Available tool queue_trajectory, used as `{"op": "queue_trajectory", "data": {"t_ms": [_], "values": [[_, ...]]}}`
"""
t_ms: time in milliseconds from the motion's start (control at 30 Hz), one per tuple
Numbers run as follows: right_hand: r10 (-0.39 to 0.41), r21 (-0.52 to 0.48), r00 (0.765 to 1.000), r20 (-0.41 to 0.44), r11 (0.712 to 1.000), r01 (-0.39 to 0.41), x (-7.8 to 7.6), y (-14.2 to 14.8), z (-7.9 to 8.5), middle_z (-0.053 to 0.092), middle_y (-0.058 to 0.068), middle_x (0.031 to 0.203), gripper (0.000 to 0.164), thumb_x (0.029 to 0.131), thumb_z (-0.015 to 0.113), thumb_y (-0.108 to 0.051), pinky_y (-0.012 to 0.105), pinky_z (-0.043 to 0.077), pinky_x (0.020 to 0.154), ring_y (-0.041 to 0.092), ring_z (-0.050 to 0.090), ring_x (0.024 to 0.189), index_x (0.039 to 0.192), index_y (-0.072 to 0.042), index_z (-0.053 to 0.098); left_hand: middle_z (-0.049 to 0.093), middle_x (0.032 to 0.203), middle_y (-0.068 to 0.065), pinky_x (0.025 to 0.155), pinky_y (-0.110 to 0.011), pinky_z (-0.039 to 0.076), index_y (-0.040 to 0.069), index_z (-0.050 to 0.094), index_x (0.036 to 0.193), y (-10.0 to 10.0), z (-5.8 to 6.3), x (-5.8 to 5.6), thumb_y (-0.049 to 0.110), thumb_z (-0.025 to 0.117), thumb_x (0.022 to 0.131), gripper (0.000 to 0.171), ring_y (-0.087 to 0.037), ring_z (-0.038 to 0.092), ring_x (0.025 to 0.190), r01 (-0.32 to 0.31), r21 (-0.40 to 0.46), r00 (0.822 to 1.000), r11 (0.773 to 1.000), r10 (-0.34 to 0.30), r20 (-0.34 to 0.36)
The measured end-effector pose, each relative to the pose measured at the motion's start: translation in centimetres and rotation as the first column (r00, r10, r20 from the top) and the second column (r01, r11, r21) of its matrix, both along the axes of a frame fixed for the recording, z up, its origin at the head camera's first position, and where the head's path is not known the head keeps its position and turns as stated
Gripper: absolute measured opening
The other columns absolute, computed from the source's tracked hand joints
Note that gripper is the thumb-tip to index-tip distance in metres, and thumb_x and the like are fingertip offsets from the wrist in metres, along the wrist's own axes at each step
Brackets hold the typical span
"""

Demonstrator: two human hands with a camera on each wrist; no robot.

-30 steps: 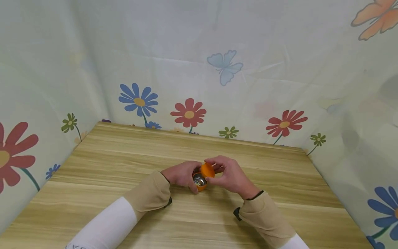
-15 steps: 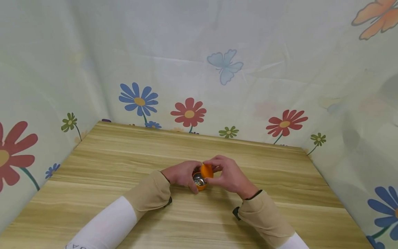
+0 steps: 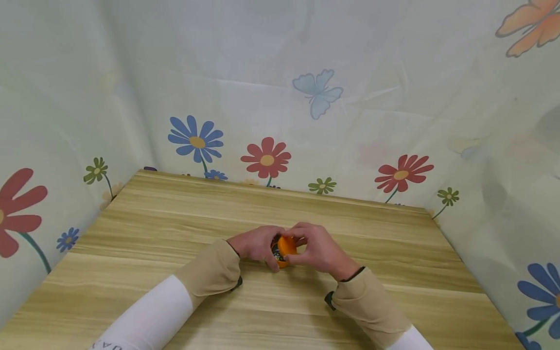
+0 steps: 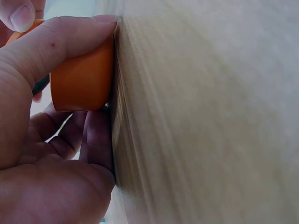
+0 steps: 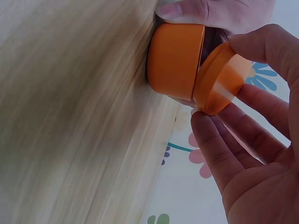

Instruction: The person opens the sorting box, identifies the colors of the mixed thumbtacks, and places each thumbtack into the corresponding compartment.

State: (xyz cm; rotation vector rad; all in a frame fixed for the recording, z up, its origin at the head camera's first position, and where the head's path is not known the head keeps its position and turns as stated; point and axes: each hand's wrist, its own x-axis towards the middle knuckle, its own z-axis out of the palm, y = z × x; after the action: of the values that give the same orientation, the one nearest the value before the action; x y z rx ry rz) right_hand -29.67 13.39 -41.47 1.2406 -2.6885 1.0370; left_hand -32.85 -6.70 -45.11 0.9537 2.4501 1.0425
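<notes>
An orange round tin (image 5: 174,58) with a shiny metal inside stands on the wooden table. My left hand (image 3: 259,244) grips its side, thumb and fingers curled around the wall (image 4: 84,81). My right hand (image 3: 318,249) pinches the orange lid (image 5: 219,79) by its rim between thumb and fingers. The lid is tilted over the tin's mouth, its lower edge right at the tin's rim. In the head view the lid covers the right part of the opening, and small items inside show only in part.
The wooden table (image 3: 183,209) reaches back to a white cloth wall (image 3: 262,107) printed with flowers and butterflies. Similar cloth hangs at the left and right sides. A dark wrist device (image 3: 330,300) sits under the right sleeve.
My right hand has moved the lid left and slightly down, so it now covers more of the tin's mouth. The left hand and tin stay in place.
</notes>
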Motion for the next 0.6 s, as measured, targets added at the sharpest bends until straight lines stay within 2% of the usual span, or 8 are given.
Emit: {"op": "queue_trajectory", "data": {"t_ms": [333,600], "values": [[-0.007,0.043,1.0,0.014,0.999,0.006,0.06,-0.44,-0.05,0.058,0.003,0.101,0.051,0.073,0.081,-0.015,0.033,0.051,0.075,0.016,0.06,0.086,0.118,-0.002,0.061,0.056,0.096,0.01,0.077,-0.022,0.044,0.018,0.054,0.105,0.05,-0.17,-0.21,0.019,0.09,0.057,0.06,-0.008,0.054,0.084,0.007,-0.011,1.0,1.0,-0.007,-0.021],[-0.006,0.092,1.0,-0.028,0.996,0.009,-0.01,-0.78,0.02,0.06,0.001,0.099,0.05,0.072,0.081,-0.019,0.03,0.051,0.073,0.013,0.059,0.084,0.115,-0.003,0.063,0.056,0.096,0.01,0.076,-0.022,0.045,0.018,0.053,0.105,0.01,-0.35,-0.4,0.019,0.09,0.057,0.061,-0.009,0.053,0.083,0.002,-0.02,1.0,1.0,-0.003,-0.023]]}}
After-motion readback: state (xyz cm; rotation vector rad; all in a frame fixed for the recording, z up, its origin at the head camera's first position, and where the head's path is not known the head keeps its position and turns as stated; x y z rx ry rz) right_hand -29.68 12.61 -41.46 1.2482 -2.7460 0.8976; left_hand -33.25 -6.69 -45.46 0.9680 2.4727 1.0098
